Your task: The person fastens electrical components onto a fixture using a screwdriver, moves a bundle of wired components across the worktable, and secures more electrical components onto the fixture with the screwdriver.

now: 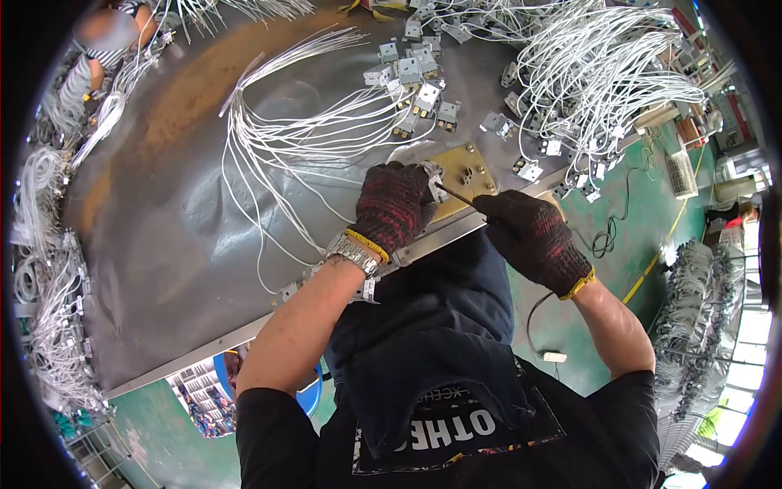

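Right grip (531, 236) closed around dark rod (456, 195), left grip (393, 204) pinching metal fitting (437, 181)

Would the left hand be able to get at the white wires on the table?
Probably yes: the left hand is near the white wires, and nothing seems to block the way. It appears to grip a small metal part, though, so may need to let go.

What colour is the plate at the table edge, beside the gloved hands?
The plate is brassy yellow, seen best in the head view.
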### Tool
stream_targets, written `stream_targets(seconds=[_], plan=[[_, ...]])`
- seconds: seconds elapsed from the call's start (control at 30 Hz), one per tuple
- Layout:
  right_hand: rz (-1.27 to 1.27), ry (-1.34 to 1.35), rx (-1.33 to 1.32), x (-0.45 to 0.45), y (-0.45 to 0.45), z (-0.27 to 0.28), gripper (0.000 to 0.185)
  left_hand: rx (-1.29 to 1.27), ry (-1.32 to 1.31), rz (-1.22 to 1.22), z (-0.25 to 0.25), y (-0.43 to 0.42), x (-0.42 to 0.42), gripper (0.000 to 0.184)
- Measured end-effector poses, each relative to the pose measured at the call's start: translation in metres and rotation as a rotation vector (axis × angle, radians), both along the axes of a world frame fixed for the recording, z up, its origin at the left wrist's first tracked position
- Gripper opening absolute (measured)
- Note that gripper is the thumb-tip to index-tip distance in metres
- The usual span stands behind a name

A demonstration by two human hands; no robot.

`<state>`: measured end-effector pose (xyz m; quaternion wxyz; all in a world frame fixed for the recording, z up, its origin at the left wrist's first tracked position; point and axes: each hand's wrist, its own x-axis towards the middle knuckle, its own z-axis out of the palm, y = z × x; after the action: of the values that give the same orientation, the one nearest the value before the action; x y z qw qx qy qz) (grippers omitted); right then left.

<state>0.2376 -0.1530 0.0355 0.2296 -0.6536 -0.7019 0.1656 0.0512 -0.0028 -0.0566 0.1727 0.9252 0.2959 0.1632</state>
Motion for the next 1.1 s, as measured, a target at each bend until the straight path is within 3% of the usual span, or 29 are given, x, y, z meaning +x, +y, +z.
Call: stream_targets(seconds=[0.43,0.63,0.73,0.8,0.93,1.0,1.07,1.1], plan=[[-0.023,-0.053,0.082,-0.015,0.002,-0.001,0.031,-0.024,0.121,0.002,-0.002,0.005,0.008,0.052],[-0.011,0.083,0.049,0.003,0.0,-0.013,0.032,-0.024,0.016,-0.008,-0.003,0.003,0.004,0.05],[-0.107,0.295,0.052,0.002,0.006,-0.011,0.038,0.049,0.014,0.019,-0.002,0.003,0.0,0.05],[-0.276,0.163,-0.135,0.002,0.016,-0.001,0.046,-0.078,0.032,-0.005,0.001,0.006,-0.002,0.053],[-0.314,0.191,-0.049,0.025,0.053,-0.046,0.055,-0.162,0.131,-0.034,0.027,-0.001,-0.017,0.062],[-0.323,0.186,-0.012,0.031,0.076,-0.07,0.058,-0.223,-0.083,-0.084,0.02,-0.005,-0.028,0.067],[-0.328,0.182,0.026,0.032,0.1,-0.077,0.061,-0.305,-0.113,-0.137,0.027,-0.004,-0.04,0.073],[-0.349,0.121,0.003,0.032,0.112,-0.077,0.063,-0.34,0.119,-0.123,0.034,-0.004,-0.043,0.069]])
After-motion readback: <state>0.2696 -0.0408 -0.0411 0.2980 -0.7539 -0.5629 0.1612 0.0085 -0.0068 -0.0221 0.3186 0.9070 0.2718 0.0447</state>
